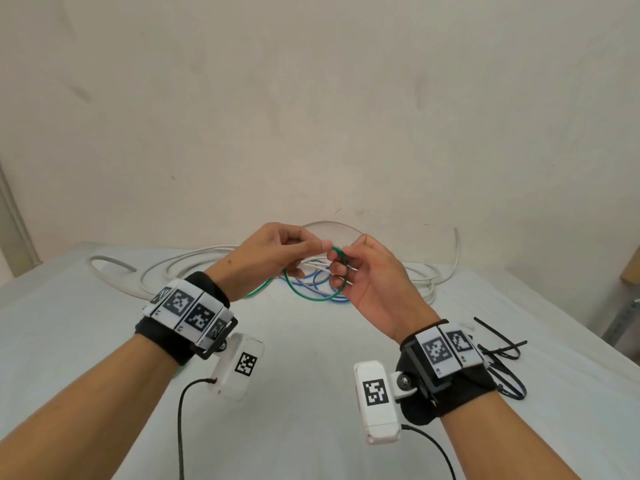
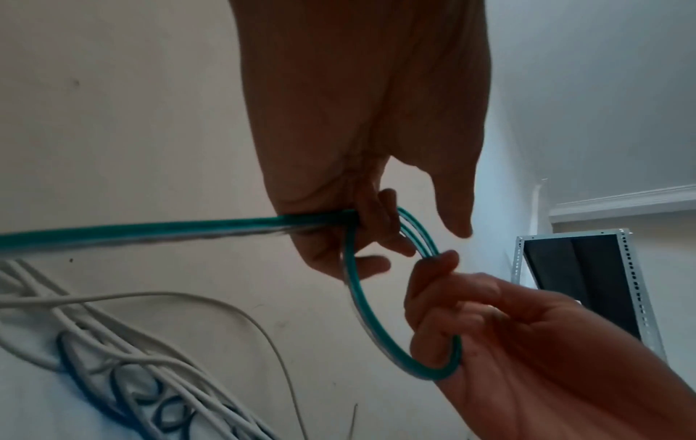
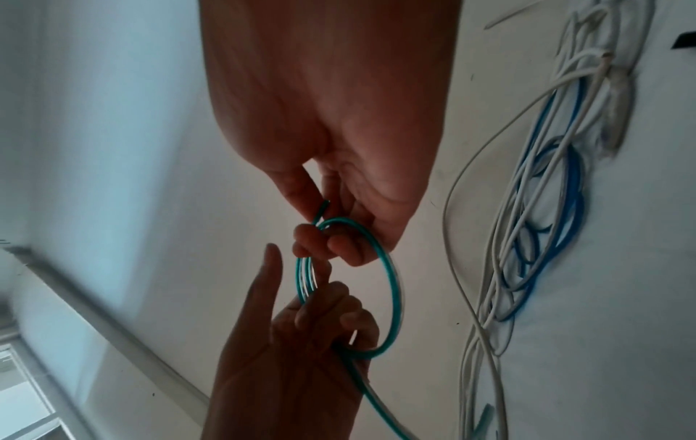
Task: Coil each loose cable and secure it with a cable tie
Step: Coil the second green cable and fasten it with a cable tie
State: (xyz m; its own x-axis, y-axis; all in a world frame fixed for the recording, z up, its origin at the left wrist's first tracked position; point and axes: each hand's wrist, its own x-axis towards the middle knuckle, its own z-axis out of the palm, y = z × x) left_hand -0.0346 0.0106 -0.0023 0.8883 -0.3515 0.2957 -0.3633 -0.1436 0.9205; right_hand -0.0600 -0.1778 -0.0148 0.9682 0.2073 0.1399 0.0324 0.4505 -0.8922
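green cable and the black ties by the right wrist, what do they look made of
Green cable: likely a glossy plastic jacket over wire; it shines and holds smooth springy loops between left hand and right hand. Black ties: thin, stiff, flat-looking strips, probably nylon.

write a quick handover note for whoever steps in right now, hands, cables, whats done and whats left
Left hand: grips the green cable at the top of the coil, with the loose tail running off to the left under the wrist.
Right hand: fingers curled round the same coil, holding its loops together.
Green cable: a few loops formed and held in the air over the table; no tie on it yet.
White cables and blue cable: loose in a tangle at the back of the table.
Black cable ties: on the table by the right wrist.
Left to do: finish the green coil and tie it, then coil and tie the white and blue ones.
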